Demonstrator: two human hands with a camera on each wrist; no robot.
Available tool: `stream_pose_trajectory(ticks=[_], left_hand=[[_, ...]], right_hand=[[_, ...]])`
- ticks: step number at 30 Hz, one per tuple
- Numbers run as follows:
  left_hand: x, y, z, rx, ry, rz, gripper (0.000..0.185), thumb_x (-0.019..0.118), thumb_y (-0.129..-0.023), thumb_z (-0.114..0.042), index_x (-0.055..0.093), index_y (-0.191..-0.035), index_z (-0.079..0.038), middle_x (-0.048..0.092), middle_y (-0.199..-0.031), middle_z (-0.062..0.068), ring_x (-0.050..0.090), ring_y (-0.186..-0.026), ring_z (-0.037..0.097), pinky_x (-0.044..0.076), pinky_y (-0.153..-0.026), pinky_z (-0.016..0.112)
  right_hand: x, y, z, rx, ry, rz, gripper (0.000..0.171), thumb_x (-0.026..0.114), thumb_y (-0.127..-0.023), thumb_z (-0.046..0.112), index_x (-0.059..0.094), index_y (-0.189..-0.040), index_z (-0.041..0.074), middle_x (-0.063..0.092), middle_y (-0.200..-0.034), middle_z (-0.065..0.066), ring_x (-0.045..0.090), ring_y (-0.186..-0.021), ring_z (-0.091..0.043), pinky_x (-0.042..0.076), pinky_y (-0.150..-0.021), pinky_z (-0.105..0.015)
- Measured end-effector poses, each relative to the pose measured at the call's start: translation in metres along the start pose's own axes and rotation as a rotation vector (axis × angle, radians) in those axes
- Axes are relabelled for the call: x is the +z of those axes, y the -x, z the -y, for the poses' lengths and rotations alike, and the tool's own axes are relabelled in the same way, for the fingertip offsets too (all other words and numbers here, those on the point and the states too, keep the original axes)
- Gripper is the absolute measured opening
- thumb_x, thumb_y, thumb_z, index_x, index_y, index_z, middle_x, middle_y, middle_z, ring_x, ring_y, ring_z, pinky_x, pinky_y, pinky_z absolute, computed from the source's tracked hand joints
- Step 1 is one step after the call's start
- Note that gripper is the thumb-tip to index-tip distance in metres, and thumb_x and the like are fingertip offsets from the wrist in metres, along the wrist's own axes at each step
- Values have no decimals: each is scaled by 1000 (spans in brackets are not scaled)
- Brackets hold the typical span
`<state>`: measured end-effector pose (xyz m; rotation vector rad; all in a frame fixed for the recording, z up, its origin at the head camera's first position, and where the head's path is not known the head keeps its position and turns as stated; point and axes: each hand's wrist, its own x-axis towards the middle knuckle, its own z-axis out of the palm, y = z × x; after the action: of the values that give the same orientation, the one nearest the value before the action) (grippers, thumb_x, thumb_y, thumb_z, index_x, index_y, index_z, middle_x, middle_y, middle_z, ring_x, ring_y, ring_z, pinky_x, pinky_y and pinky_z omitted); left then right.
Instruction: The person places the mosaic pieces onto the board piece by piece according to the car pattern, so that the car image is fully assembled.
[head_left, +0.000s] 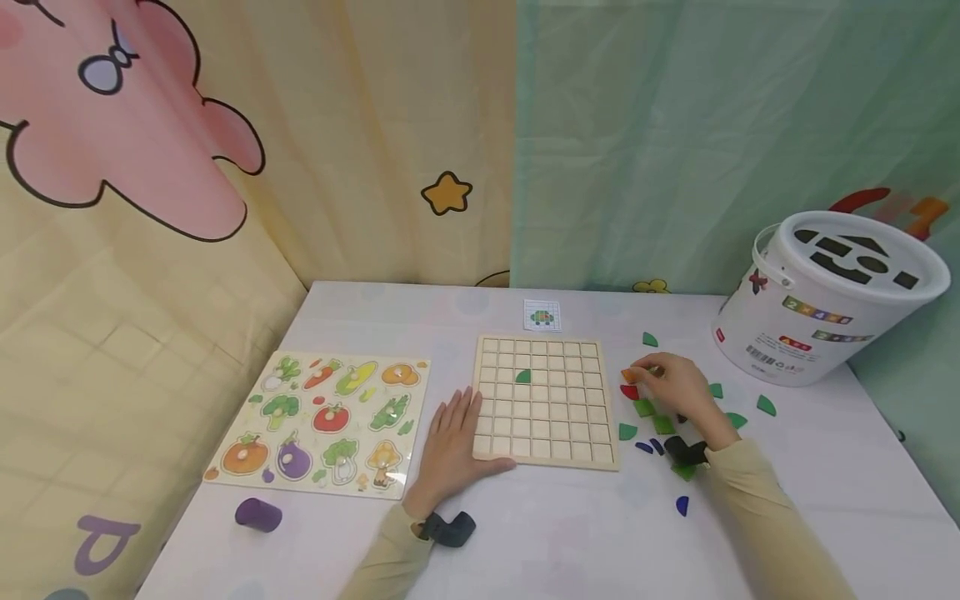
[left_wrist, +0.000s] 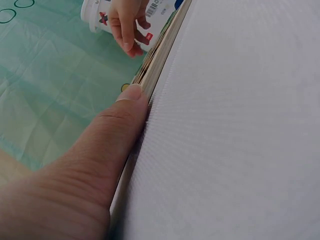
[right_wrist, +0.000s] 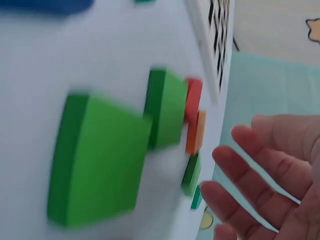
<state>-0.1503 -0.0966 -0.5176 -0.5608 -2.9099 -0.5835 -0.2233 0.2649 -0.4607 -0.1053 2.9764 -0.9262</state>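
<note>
My left hand (head_left: 452,446) lies along the lower-left corner of a wooden grid board (head_left: 558,410). Its fingers are straight by the left side; the thumb (left_wrist: 107,130) touches the board's near edge. One green quarter-circle piece (head_left: 523,377) sits in an upper cell. To the right of the board, my right hand (head_left: 678,387) hovers at an orange piece (head_left: 627,376). In the right wrist view, its bent fingers (right_wrist: 245,175) stand apart from that orange piece (right_wrist: 196,132), with nothing visible between them. A red piece (head_left: 629,391) and green squarish blocks (head_left: 663,424) lie close by.
A small picture card (head_left: 542,316) lies behind the board. Left stands a vegetable puzzle (head_left: 315,450), with a purple cylinder (head_left: 258,515) before it. A white bucket (head_left: 810,333) occupies the back right. Loose green quarter-circles (head_left: 766,406) and blue pieces (head_left: 682,506) surround the right hand.
</note>
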Motion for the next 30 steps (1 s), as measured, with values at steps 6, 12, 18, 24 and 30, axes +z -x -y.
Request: stream_pose_trajectory(ticks=[6,12,18,24,30], left_hand=[[1,1,0,2,-8,-8,114,61,-70,-76,26,-149,-2,21,-154,16,13,-142,30,8,-114,45],[4,2,2,12,-9,-23,114,59,-70,-77,26,-149,-2,22,-154,15,14,-142,30,9,-113,45],[5,1,2,15,-10,-24,114,58,-70,-78,27,-149,-2,21,-154,15,13,-142,30,9,-114,44],[4,2,2,13,-23,-19,115,59,-69,-77,26,-149,-2,20,-155,14,12,-142,28,7,-114,42],[5,1,2,13,-25,-22,115,59,-69,-78,25,-149,-2,20,-155,14,12,-142,27,7,-114,41]], right_hand=[[-11,-2,-19,73,59,-3,34,63,-92,24,63,-114,-2,58,-110,-24,53,-88,-35,49,-74,-46],[-14,-6,-27,54,54,30,38,64,-90,19,60,-118,-6,56,-110,-27,51,-93,-38,47,-83,-53],[-11,-10,-28,69,50,47,34,64,-90,17,61,-116,-5,55,-108,-26,50,-93,-37,47,-83,-52],[-9,-11,-23,96,75,54,35,64,-91,18,61,-116,-6,55,-108,-26,50,-95,-38,45,-85,-54],[-10,-14,-19,129,90,79,36,64,-90,20,60,-115,-5,55,-109,-27,50,-96,-39,44,-86,-54]])
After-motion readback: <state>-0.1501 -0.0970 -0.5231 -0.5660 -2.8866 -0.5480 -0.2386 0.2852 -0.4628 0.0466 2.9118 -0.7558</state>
